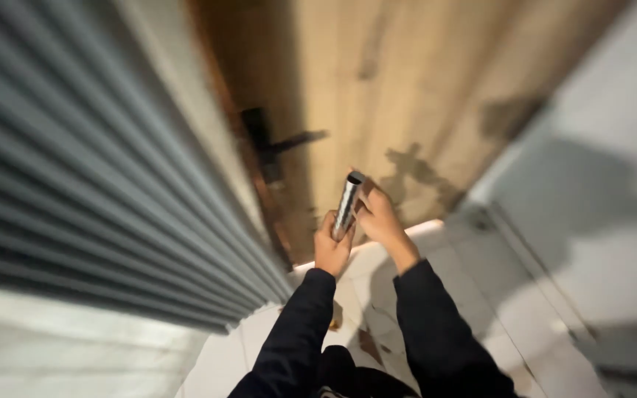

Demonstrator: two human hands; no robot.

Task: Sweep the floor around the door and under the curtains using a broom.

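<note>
Metal tube (348,203) gripped by both hands, door (377,88) ahead.

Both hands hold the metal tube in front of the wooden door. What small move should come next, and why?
Probably steady the metal tube with the left hand while the right hand regrips higher: both hands crowd its lower half, and its open top end stands free near the wooden door.

Packages: none were visible. Labels: none. Signs: none. Screens: none. Nothing in view bore any printed face; some surfaces were too blurred to judge finer marks.
</note>
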